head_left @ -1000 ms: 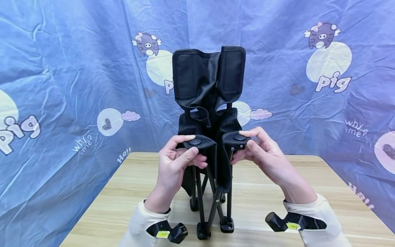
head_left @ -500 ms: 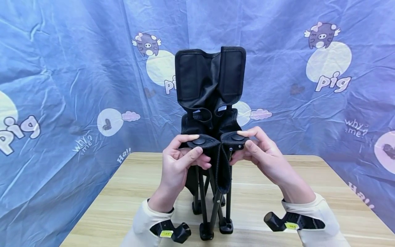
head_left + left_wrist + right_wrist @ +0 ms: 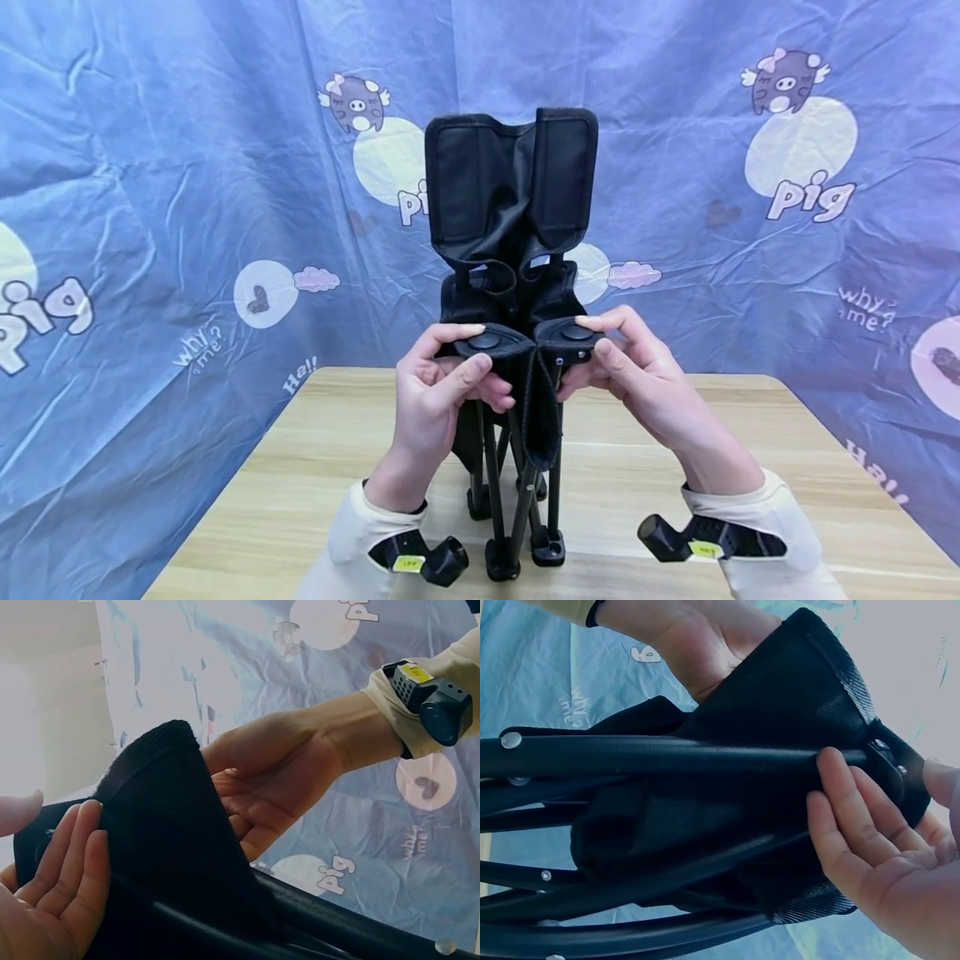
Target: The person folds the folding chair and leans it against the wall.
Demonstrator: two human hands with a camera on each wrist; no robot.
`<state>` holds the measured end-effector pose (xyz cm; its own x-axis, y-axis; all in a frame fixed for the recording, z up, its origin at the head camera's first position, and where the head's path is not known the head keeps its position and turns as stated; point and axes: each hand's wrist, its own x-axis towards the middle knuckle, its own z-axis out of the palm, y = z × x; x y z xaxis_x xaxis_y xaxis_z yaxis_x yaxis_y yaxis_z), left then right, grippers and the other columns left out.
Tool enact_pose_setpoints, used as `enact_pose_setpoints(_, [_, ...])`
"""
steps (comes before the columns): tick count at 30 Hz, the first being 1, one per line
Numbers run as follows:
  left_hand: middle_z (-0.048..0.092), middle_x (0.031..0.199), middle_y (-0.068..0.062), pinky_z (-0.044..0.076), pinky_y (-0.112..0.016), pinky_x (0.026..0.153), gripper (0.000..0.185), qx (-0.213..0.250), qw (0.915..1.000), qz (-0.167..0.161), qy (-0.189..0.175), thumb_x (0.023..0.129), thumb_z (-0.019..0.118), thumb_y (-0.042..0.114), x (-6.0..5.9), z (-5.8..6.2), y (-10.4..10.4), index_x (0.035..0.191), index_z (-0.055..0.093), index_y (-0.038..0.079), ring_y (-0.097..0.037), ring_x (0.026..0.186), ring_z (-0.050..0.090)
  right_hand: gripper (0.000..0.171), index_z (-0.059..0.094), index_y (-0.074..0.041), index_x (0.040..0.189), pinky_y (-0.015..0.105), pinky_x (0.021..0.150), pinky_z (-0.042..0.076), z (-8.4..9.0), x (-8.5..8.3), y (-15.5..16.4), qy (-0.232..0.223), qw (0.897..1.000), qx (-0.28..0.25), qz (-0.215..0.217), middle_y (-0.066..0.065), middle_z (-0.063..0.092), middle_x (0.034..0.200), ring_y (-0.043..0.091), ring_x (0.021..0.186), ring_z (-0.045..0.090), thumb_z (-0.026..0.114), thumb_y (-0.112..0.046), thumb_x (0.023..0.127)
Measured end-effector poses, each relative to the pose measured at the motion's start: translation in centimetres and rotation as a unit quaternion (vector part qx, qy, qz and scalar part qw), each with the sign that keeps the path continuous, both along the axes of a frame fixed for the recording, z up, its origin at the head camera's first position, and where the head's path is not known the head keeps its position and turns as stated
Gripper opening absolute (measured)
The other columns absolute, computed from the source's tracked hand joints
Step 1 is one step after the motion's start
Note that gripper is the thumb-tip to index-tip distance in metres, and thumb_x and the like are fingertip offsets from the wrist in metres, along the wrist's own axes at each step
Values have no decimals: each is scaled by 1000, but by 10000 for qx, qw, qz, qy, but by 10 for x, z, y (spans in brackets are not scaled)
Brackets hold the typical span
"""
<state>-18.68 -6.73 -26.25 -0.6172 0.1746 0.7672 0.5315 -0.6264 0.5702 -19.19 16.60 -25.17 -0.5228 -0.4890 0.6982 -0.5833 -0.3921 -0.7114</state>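
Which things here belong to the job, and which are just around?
Part of the job:
- black folding chair, partly folded
- left hand and right hand, each pinching a front corner of its fabric

Just around:
- wooden table, underneath
- blue pig-print cloth, behind
- small wrist cameras
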Motion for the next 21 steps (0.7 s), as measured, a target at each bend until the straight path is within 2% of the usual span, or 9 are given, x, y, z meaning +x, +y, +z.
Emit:
enact_pose_setpoints(6, [73, 75, -4, 60, -29, 55, 26, -201, 9996, 164, -72, 93, 65, 5, 0, -1, -3, 119, 59, 9, -16, 62, 72, 31, 49, -8, 135, 35, 87, 57, -4, 1, -5, 80, 9992, -400, -1, 14, 73, 96, 26, 85, 72, 35, -8, 108])
enact_pose_setpoints(12, [74, 83, -2, 60, -28, 57, 33, -390, 9986, 241, 255, 95, 65, 7, 3, -7, -11, 126, 59, 15, -14, 67, 72, 33, 50, -14, 138, 38, 85, 58, -7, 3, 0, 156, 9991, -276, -280, 10, 73, 100, 24, 86, 72, 35, -10, 109])
enact_pose_setpoints(17, [74, 90, -2, 60, -29, 62, 38, -336, 9977, 240, 543, 96, 65, 7, 8, -16, -25, 132, 57, 16, -13, 71, 72, 39, 40, -7, 146, 39, 88, 57, -11, 5, 13, 259, 9983, -517, 78, 15, 70, 106, 28, 91, 72, 32, -3, 108])
enact_pose_setpoints(21, [74, 94, -3, 61, -29, 64, 41, -351, 9977, 260, 517, 96, 63, 2, 11, -22, -37, 134, 55, 13, -14, 75, 72, 42, 34, -3, 149, 39, 90, 57, -16, 6, 22, 265, 9972, -643, 279, 18, 68, 109, 32, 93, 71, 29, 2, 107])
